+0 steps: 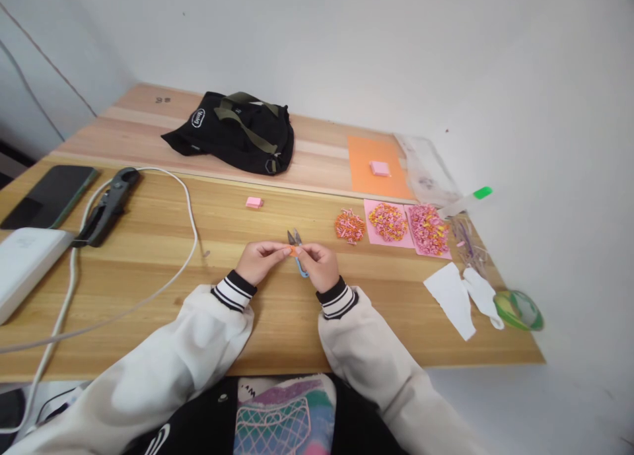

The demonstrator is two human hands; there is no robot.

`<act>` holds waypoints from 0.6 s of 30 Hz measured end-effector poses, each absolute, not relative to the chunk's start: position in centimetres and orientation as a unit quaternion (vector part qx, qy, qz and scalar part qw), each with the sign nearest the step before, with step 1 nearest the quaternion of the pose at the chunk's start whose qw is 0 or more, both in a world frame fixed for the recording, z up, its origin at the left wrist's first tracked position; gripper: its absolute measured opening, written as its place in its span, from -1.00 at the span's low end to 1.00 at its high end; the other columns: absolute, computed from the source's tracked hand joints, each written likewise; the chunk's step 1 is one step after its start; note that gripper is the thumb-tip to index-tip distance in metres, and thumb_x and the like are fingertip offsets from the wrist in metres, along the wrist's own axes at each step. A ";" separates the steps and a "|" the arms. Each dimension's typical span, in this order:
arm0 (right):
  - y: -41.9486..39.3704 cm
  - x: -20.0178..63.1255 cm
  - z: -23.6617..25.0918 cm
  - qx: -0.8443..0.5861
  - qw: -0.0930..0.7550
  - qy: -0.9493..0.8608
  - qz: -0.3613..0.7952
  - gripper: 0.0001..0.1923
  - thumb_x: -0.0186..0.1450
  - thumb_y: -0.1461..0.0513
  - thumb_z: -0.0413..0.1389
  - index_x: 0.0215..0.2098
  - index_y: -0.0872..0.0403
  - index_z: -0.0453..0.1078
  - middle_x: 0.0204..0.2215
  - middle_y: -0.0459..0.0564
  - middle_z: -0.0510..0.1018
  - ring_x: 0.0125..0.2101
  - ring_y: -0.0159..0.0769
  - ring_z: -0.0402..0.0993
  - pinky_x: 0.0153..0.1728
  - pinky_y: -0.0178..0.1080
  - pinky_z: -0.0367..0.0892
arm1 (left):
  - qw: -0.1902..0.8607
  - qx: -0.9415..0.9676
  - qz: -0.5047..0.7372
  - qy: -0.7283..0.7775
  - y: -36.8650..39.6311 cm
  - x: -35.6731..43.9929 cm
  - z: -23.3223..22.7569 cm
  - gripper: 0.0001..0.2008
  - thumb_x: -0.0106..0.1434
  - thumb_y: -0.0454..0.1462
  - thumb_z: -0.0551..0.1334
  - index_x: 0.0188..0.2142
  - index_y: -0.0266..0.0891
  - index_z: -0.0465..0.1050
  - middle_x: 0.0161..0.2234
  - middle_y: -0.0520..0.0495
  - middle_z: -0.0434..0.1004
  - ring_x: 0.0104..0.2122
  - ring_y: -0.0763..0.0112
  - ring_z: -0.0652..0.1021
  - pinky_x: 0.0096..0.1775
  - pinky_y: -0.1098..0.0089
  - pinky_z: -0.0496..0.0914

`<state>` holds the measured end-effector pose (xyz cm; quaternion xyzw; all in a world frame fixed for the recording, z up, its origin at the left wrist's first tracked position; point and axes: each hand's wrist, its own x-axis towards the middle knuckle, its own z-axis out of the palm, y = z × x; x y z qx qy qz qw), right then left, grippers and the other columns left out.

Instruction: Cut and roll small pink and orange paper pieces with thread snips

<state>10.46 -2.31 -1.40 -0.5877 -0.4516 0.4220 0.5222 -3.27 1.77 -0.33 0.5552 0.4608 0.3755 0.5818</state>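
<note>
My left hand [261, 259] and my right hand [319, 265] meet above the middle of the table. Between their fingertips they pinch a small piece of orange paper [294, 250], mostly covered by the fingers. Blue-handled thread snips [302, 268] lie just beneath, blades pointing away from me, partly hidden by the right hand. A small stack of pink paper [254, 203] sits beyond the left hand. To the right are a pile of tiny orange and pink paper pieces [349, 226] and two more mixed piles [387, 222] [428, 229] on pink sheets.
A black bag [238, 135] lies at the back, with an orange sheet [366, 177] under another pink stack [380, 169]. On the left are a phone [49, 196], a white power bank [30, 267] and a cable [192, 224]. White paper [450, 300] and a green tape roll [518, 310] are right.
</note>
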 end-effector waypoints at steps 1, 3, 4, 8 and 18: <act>-2.3 10.5 -1.4 -0.588 0.521 -0.453 0.421 -0.71 0.06 0.07 0.10 -0.51 0.15 0.44 -0.75 -0.15 0.32 -0.70 -0.48 0.16 -0.66 -0.37 0.13 | 0.577 0.559 0.379 0.460 1.7 -3.3 -0.3 -0.70 -0.16 -0.10 0.35 -0.49 -0.29 0.55 -0.41 -0.13 0.60 -0.35 0.27 0.56 -0.20 0.33 0.42; -2.3 10.5 -1.3 -0.590 0.521 -0.454 0.418 -0.71 0.06 0.07 0.10 -0.51 0.15 0.44 -0.74 -0.13 0.35 -0.69 -0.47 0.17 -0.66 -0.36 0.14 | 0.574 0.563 0.383 0.454 1.7 -3.2 -0.2 -0.70 -0.17 -0.11 0.36 -0.49 -0.30 0.55 -0.41 -0.13 0.60 -0.36 0.28 0.56 -0.21 0.33 0.43; -2.3 10.5 -1.2 -0.590 0.523 -0.452 0.417 -0.72 0.06 0.07 0.10 -0.51 0.15 0.45 -0.73 -0.12 0.36 -0.68 -0.47 0.18 -0.65 -0.36 0.14 | 0.576 0.564 0.382 0.451 1.7 -3.2 -0.2 -0.70 -0.18 -0.12 0.36 -0.48 -0.30 0.54 -0.41 -0.13 0.60 -0.36 0.28 0.56 -0.22 0.33 0.43; -2.3 10.5 -0.9 -0.598 0.525 -0.442 0.414 -0.73 0.05 0.10 0.11 -0.50 0.16 0.45 -0.70 -0.10 0.40 -0.67 -0.47 0.19 -0.63 -0.36 0.16 | 0.591 0.561 0.372 0.443 1.8 -3.2 -0.3 -0.66 -0.22 -0.12 0.38 -0.46 -0.31 0.54 -0.40 -0.13 0.60 -0.37 0.28 0.56 -0.24 0.33 0.44; -2.3 10.5 -0.9 -0.600 0.527 -0.436 0.414 -0.73 0.05 0.10 0.11 -0.50 0.17 0.44 -0.71 -0.12 0.38 -0.69 -0.48 0.19 -0.64 -0.37 0.15 | 0.575 0.545 0.385 0.474 1.9 -3.3 -0.9 -0.66 -0.25 -0.10 0.38 -0.52 -0.31 0.52 -0.48 -0.11 0.60 -0.46 0.34 0.55 -0.31 0.36 0.43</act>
